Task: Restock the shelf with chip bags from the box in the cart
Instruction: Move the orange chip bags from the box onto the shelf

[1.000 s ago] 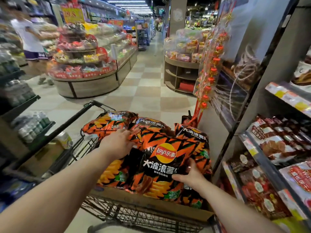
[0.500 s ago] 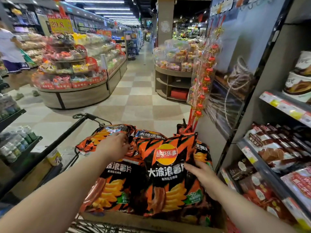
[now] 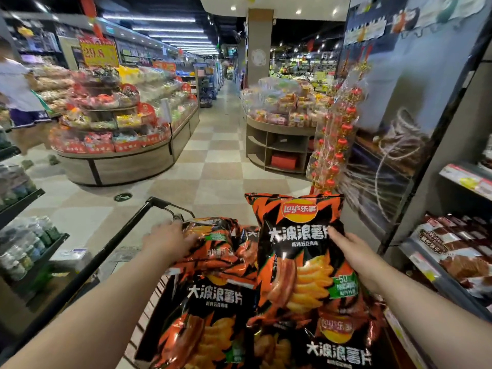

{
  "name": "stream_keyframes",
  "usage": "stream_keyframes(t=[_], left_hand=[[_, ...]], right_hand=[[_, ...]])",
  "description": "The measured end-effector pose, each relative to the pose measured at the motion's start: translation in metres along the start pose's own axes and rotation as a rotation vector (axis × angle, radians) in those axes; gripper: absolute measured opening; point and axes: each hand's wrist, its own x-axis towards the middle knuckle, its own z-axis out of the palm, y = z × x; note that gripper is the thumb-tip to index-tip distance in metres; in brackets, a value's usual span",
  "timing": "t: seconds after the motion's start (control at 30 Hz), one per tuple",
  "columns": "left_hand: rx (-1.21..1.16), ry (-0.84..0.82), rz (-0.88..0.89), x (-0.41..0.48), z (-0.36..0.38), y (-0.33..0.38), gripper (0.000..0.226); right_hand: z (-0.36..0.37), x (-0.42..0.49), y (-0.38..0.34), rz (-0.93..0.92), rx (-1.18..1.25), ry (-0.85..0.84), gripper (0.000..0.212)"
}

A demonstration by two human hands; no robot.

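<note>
Several orange-and-black Lay's chip bags (image 3: 213,310) fill the cart (image 3: 117,251) in front of me. My right hand (image 3: 354,254) grips the right edge of one chip bag (image 3: 298,251) and holds it upright above the pile. On the far side of the pile lies another bag (image 3: 213,235), and my left hand (image 3: 170,241) grips its top. The shelf (image 3: 439,275) on my right holds brown and white snack packs. The box under the bags is hidden.
A round candy display (image 3: 111,145) stands ahead on the left and a wooden stand (image 3: 279,139) ahead on the right. A person (image 3: 18,94) stands at far left. Red hanging ornaments (image 3: 338,139) dangle by the shelf end panel. Checkered aisle floor (image 3: 213,169) runs ahead.
My right hand has lifted one chip bag up out of the pile and holds it upright. My left hand stays on the far bag. The view has tilted upward.
</note>
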Motion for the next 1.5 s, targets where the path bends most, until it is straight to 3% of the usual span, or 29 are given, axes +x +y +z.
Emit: stream_keyframes(t=[0.2,0.37,0.63,0.8,0.97,1.2,1.33,1.5], left_hand=[[-0.215,-0.174,-0.167,0.035,0.000,-0.018,0.077],[-0.401,-0.358,-0.197,0.059,0.012,-0.029,0.083],[-0.830,-0.668,-0.308,0.070,0.036,-0.046,0.104],[-0.981,-0.519,-0.243,0.068,0.043,-0.047,0.079],[-1.069,-0.237,-0.120,0.060,0.029,-0.043,0.062],[-0.988,0.018,0.078,0.048,-0.012,-0.029,0.088],[-1.035,0.115,0.186,0.038,-0.031,-0.004,0.084],[-1.054,0.161,0.339,0.031,-0.042,0.051,0.087]], right_hand=[[0.021,0.019,-0.014,0.038,-0.015,0.009,0.026],[0.036,0.031,-0.018,0.101,-0.089,0.047,0.053],[0.048,0.036,-0.017,0.152,-0.121,0.053,0.060],[0.048,0.034,-0.017,0.163,-0.146,0.067,0.077],[0.051,0.028,-0.031,0.124,-0.179,0.065,0.074],[0.043,0.014,-0.060,0.006,-0.145,0.214,0.055],[0.024,-0.005,-0.074,-0.063,-0.122,0.345,0.038],[-0.021,-0.038,-0.086,-0.108,-0.147,0.533,0.052]])
